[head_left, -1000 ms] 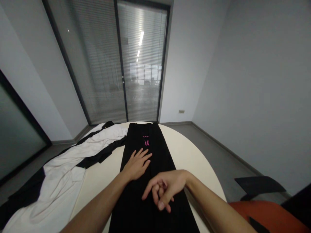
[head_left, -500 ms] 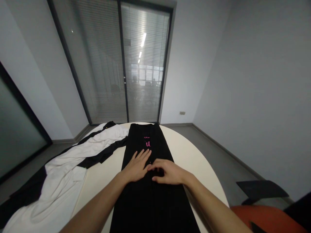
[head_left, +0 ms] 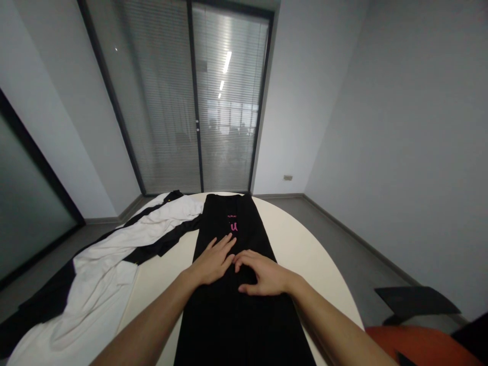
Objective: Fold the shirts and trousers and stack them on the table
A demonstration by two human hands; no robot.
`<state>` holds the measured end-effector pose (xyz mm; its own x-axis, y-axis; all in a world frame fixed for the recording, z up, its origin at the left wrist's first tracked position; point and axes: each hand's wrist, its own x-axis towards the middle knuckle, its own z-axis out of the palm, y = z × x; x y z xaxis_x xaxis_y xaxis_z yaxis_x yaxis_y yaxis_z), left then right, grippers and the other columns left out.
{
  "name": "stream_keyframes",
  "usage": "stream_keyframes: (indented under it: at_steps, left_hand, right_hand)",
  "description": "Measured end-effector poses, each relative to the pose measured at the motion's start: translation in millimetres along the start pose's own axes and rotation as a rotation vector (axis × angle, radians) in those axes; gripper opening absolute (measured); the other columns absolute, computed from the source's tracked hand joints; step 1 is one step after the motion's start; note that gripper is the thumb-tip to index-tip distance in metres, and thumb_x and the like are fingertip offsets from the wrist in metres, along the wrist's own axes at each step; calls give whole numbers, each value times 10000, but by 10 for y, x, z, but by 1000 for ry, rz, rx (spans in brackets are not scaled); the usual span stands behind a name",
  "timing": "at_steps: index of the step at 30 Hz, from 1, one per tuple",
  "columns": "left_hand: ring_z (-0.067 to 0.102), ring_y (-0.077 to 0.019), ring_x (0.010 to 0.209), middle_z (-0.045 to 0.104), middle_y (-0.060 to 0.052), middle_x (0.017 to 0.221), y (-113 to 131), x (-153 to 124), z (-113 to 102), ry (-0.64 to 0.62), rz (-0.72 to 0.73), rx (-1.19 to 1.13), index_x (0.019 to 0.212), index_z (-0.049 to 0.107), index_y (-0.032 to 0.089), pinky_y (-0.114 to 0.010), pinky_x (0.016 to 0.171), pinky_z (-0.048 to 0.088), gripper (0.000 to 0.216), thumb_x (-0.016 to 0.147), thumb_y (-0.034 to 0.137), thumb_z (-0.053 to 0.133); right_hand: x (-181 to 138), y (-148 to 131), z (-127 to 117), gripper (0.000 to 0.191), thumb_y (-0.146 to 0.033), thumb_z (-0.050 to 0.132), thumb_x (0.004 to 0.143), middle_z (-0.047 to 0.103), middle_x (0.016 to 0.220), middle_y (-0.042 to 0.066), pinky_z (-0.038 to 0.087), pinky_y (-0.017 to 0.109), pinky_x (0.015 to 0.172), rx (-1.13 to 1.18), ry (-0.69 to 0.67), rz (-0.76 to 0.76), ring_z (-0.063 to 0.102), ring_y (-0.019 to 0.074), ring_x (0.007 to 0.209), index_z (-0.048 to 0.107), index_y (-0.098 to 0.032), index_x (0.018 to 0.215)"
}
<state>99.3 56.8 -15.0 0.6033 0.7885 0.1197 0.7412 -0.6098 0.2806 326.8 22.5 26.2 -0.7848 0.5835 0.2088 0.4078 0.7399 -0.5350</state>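
A long black garment (head_left: 244,320) lies folded lengthwise on the table in front of me, with pink lettering (head_left: 234,226) near its far end. My left hand (head_left: 213,262) rests flat on the cloth just below the lettering, fingers spread. Beside it, my right hand (head_left: 263,273) arches over the garment with bent fingers, the thumb well apart from them and nothing visible between. The right fingertips are close to the left thumb; whether they touch it I cannot tell.
White clothing (head_left: 99,279) and black clothing (head_left: 46,300) lie loosely heaped along the left side of the round cream table (head_left: 305,244). An orange chair (head_left: 415,345) with a black armrest (head_left: 415,300) stands at the lower right. A glass partition with blinds (head_left: 229,152) is behind the table.
My right hand has opened a little, its thumb moving farther from the curled fingers. My left hand stays flat on the garment. The view has shifted slightly.
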Motion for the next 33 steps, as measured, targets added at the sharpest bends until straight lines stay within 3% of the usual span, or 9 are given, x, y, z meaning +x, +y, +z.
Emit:
stream_keyframes:
  at_steps: [5, 7, 9, 12, 16, 23, 30, 33]
  left_hand:
    - [194, -230, 1514, 253, -58, 1635, 30, -25, -20, 0, 32, 24, 1524, 354, 288, -502, 1218, 154, 539, 1030, 492, 286]
    - [210, -248, 1509, 282, -20, 1628, 50, -32, -37, 6, 60, 35, 1518, 351, 359, -530, 1213, 156, 511, 1026, 491, 309]
    - [234, -260, 1500, 325, 4, 1611, 67, -21, -41, 20, 73, 40, 1509, 352, 403, -545, 1210, 159, 495, 1022, 486, 327]
    - [268, -260, 1485, 394, -11, 1577, 75, 42, -12, 49, 32, 16, 1506, 385, 351, -527, 1211, 178, 504, 1024, 478, 317]
    - [300, -248, 1469, 421, -19, 1561, 80, 159, 40, 75, -65, -82, 1517, 375, 299, -497, 1203, 227, 524, 1031, 471, 281]
    - [249, -266, 1486, 442, -50, 1546, 82, 195, 94, 72, -48, -50, 1487, 440, 232, -485, 1210, 212, 543, 1025, 475, 288]
    - [355, -246, 1430, 523, -73, 1471, 101, 185, 98, 187, -75, -12, 1421, 520, 184, -451, 1202, 260, 494, 1029, 357, 274]
    - [383, -252, 1414, 552, -84, 1439, 130, 174, 94, 210, -94, 7, 1388, 555, 182, -457, 1201, 262, 480, 1026, 354, 290]
  right_hand:
    - [-25, 118, -33, 236, -307, 601, 912, 627, 1181, 73, 444, 365, 1010, 9, 181, 107, 582, 201, 1113, 578, -216, 1128]
    - [-50, 215, -21, 342, -358, 559, 943, 593, 1297, 111, 402, 420, 1081, -77, 227, 189, 536, 234, 1232, 552, -207, 1250]
    - [-76, 305, 6, 489, -440, 530, 955, 492, 1454, 150, 312, 495, 1155, -157, 178, 269, 418, 282, 1379, 497, -193, 1375]
    - [-95, 374, 32, 620, -534, 480, 961, 336, 1584, 147, 191, 562, 1200, -210, 43, 347, 237, 317, 1488, 423, -198, 1479]
    - [-73, 352, -2, 662, -570, 484, 947, 284, 1616, 110, 148, 567, 1210, -203, -21, 373, 167, 314, 1510, 401, -228, 1507]
    - [-64, 310, -38, 663, -572, 528, 924, 352, 1585, 115, 182, 542, 1206, -225, 6, 354, 214, 321, 1496, 454, -217, 1479]
    - [-87, 381, -11, 670, -594, 436, 967, 323, 1599, 113, 204, 541, 1202, -194, 109, 346, 242, 297, 1490, 360, -236, 1529]
    - [-98, 409, -23, 664, -586, 449, 964, 335, 1592, 119, 201, 545, 1201, -180, 74, 348, 244, 305, 1489, 381, -232, 1522]
